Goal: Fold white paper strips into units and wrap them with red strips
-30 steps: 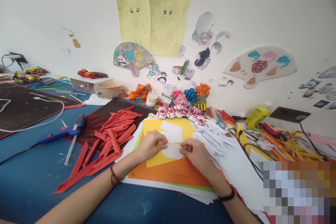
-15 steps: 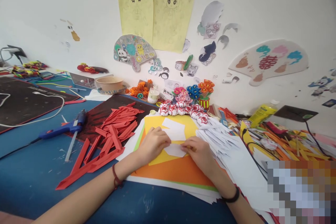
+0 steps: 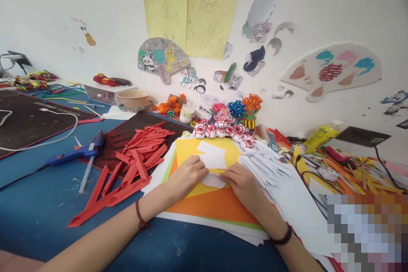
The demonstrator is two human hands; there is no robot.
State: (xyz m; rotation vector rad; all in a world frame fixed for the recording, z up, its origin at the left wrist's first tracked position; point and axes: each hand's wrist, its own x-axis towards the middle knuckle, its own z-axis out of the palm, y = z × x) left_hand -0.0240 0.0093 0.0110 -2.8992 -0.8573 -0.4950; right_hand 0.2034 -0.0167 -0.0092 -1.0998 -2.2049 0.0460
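Note:
A small white piece of paper [image 3: 214,181] lies between my hands over a yellow sheet [image 3: 184,148]. My left hand [image 3: 188,175] pinches its left upper edge, fingers closed. At its right upper edge, my right hand [image 3: 241,182] also has its fingers pressed together on the paper. Just beyond it rest more white paper pieces [image 3: 213,156]. Beneath the yellow sheet is an orange sheet [image 3: 219,208], on a stack with green and white sheets.
Folded red paper strips [image 3: 137,165] are heaped at left, near a blue glue gun [image 3: 76,153]. White paper strips [image 3: 267,168] lie at right. Red-and-white folded pieces [image 3: 219,131], flower pots [image 3: 248,122] and a glue bottle [image 3: 186,112] stand behind.
The view has shifted slightly. Both hands stay on the small white paper, with their fingers moved a little along its upper edge.

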